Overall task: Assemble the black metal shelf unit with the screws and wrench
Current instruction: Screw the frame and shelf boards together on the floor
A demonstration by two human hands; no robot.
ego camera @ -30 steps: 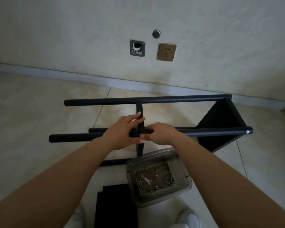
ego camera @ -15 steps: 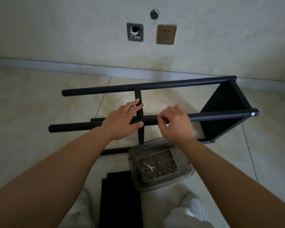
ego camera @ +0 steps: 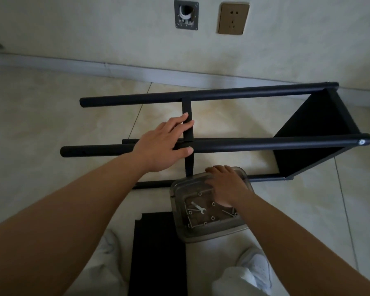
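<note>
While the left hand (ego camera: 162,144) lies flat, fingers spread, over the front pole (ego camera: 265,143) and crossbar (ego camera: 187,116) of the black shelf frame (ego camera: 320,133) lying sideways on the floor, the right hand (ego camera: 226,184) dips into the clear plastic tub (ego camera: 179,210) with the wrench (ego camera: 198,208) and screws (ego camera: 213,203), its fingertips hidden, so can't tell whether it's pinching anything.

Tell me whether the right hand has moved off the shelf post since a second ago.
Yes. The right hand has left the near black post and come back toward the person, down into the clear plastic tray of screws.
</note>
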